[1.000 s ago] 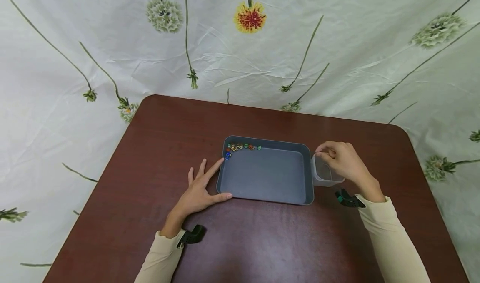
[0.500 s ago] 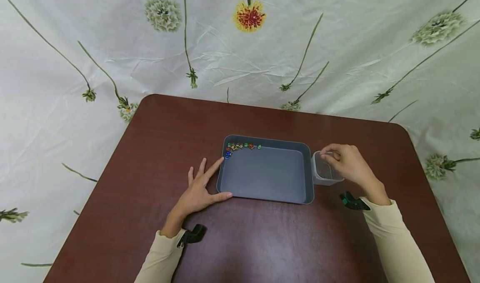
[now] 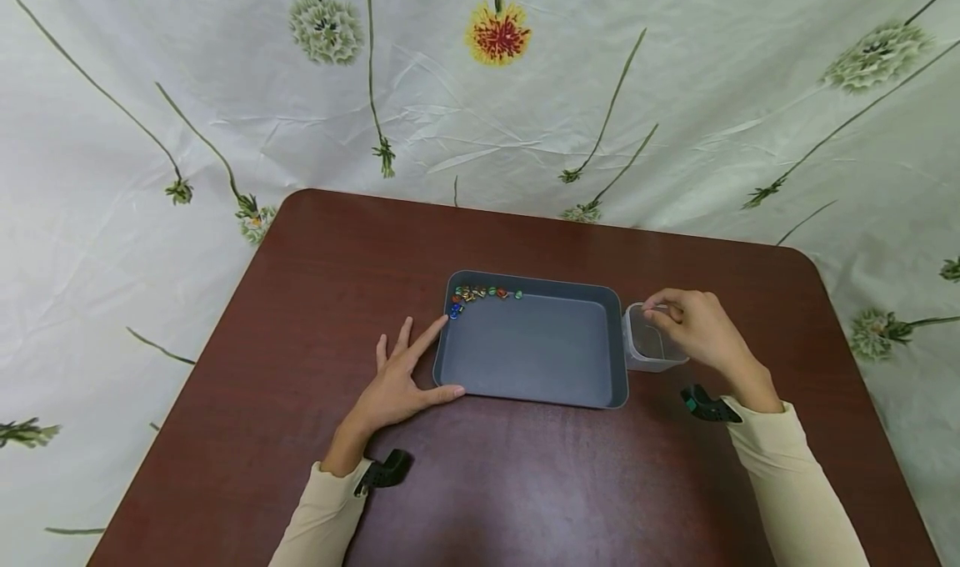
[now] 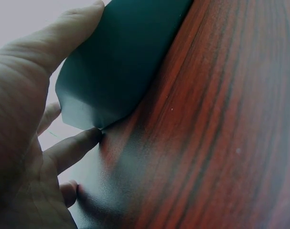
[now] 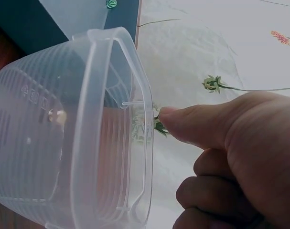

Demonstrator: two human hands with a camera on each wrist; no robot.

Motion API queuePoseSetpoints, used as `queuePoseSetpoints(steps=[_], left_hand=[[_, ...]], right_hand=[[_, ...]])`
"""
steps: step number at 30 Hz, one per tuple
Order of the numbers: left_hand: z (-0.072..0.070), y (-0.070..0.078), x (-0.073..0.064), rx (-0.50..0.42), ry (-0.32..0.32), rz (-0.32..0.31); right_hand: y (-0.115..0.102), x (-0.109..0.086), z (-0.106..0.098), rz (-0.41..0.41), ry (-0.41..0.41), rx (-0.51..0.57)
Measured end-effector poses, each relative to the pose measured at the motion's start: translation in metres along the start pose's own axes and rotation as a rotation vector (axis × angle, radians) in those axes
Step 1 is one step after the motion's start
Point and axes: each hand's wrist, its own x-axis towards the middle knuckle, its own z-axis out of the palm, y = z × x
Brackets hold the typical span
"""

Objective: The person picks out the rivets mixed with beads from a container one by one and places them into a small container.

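Note:
A grey rectangular tray (image 3: 532, 350) lies on the table, with several small shiny marbles (image 3: 480, 294) in blue, green, orange and gold along its far left corner. My left hand (image 3: 393, 392) is spread at the tray's left end, forefinger on the left edge and thumb at the near corner. Against the tray's right end stands a clear plastic container (image 5: 82, 138). Above its rim is my right hand (image 3: 693, 325), thumb and forefinger drawn together, the other fingers curled. The forefinger tip is hidden behind the thumb, and I cannot tell whether anything is pinched there.
The dark red-brown table (image 3: 525, 484) has rounded far corners. Behind and beside it hangs a white cloth (image 3: 435, 92) printed with flowers. Through the container's wall a small pale yellowish spot shows in the right wrist view.
My right hand has drawn back slightly to the right over the container, away from the tray's edge, then held still. The left hand, tray and marbles have stayed put.

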Motion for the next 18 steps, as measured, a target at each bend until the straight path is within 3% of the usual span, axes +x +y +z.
queuePoseSetpoints(steps=[18], left_hand=[[-0.0026, 0.0035, -0.0027, -0.001, 0.004, 0.004]], right_hand=[[-0.0069, 0.0049, 0.0036, -0.019, 0.002, 0.006]])
